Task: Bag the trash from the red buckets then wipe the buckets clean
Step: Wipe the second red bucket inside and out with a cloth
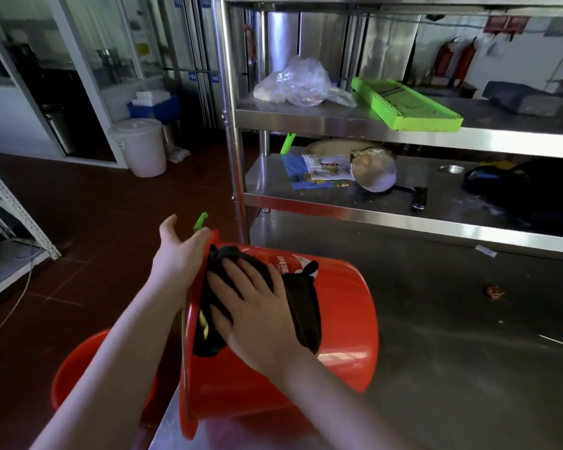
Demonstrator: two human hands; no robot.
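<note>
Right hand point(251, 306) closest in: flat, fingers spread and straight, palm down on a black cloth point(303, 313), pressing it against the outer wall of the red bucket point(345, 319). No curl round the cloth, just pressure.

Bucket lies on its side under that hand on the steel table point(452, 352), at the table's left edge. Mouth faces left, base points right, away from the hand. Wire handle point(184, 358) hangs down along the rim, just left of the right wrist.

Left hand point(176, 254) is up-left of the right hand, at the top of the rim. Fingers look extended with tips on the rim, thumb splayed apart. How far they reach inside: can't tell.

Second red bucket point(75, 368) sits below the left forearm, on the floor, mostly hidden by the arm.

Green plastic tip point(200, 220) just beyond the left fingertips. Small brown scrap point(494, 292) on the table, well right of the right hand.

Past both hands on the rack: clear plastic bag point(293, 84), green slicer point(407, 103) beside it. White lidded pail point(142, 146) on the floor far beyond the left hand.
</note>
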